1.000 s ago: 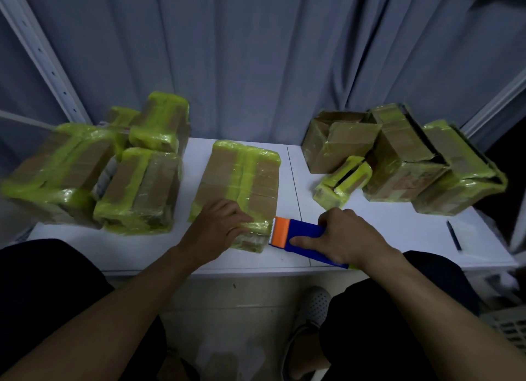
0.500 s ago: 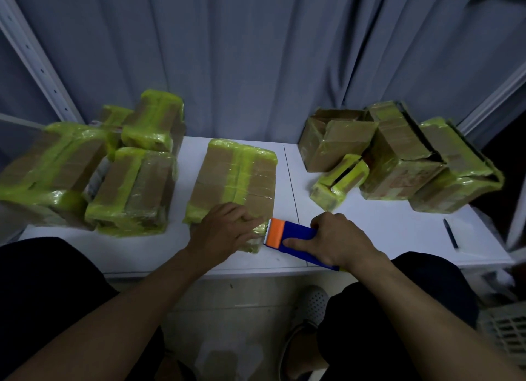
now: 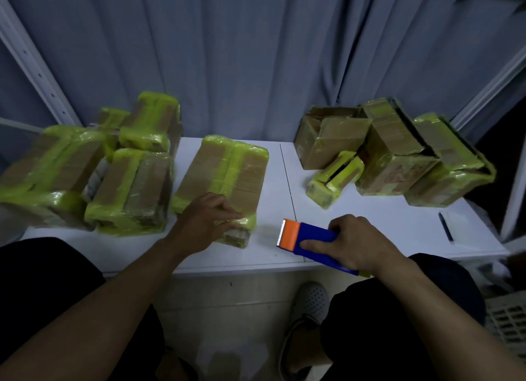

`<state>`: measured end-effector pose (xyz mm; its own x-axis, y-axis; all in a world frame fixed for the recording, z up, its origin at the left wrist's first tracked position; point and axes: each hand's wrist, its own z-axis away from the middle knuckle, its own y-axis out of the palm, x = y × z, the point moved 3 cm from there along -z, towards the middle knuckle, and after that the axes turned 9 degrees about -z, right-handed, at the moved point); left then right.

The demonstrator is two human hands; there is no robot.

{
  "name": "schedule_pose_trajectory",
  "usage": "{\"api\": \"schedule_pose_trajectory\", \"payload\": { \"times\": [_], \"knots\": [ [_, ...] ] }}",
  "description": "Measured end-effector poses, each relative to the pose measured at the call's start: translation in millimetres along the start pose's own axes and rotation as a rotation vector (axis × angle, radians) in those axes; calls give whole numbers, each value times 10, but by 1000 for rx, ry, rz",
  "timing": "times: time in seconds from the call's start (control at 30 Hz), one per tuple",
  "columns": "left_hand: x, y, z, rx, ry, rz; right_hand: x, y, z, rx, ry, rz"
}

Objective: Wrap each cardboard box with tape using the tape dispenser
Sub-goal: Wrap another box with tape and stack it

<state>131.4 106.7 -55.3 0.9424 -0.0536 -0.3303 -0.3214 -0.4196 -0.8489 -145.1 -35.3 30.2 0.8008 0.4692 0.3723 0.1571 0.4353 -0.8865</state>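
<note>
Since a second ago the tape dispenser (image 3: 310, 239) has come away from the near right corner of the cardboard box (image 3: 225, 170). It was right up against that corner; now a strip of bare white table (image 3: 370, 218) lies between them. I cannot see a strand of tape running across that gap.

My right hand (image 3: 353, 242) grips the blue body of the dispenser, fingers wrapped over the top and thumb along the near side, with the orange toothed end pointing left toward the box. My left hand (image 3: 205, 221) has stayed on the near end of the box, fingers curled over its yellow-green taped edge and pressing down.

That box lies flat in the middle of the frame, with yellow-green bands down its centre and around its ends. I judge this pass finished and the tape cut, so I am smoothing the loose end down.

At centre left sits a pile of wrapped boxes (image 3: 131, 187). At centre right, a group of other boxes (image 3: 398, 153) includes an open brown box (image 3: 330, 141) with little tape on it.

Next I would push the finished box left to the pile, pull one over from the right, and lay a fresh tape end on it.
</note>
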Motion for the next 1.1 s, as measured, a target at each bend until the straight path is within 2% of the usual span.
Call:
{"api": "schedule_pose_trajectory", "payload": {
  "times": [0.27, 0.67, 0.83, 0.97, 1.1],
  "knots": [
    [1, -14, 12, 23, -32, 96, 3, 234, -188, 54, 14, 32],
    [47, 54, -16, 10, -31, 103, 189, 590, -697, 110, -2, 62],
    [59, 99, -17, 14, -84, 93, 233, 647, -762, 144, -24, 86],
    [54, 124, -24, 48, -100, 87, 231, 696, -725, 122, -39, 143],
    [17, 95, -39, 52, -96, 84, 300, 701, -649, 11, -101, 294]
  ]
}}
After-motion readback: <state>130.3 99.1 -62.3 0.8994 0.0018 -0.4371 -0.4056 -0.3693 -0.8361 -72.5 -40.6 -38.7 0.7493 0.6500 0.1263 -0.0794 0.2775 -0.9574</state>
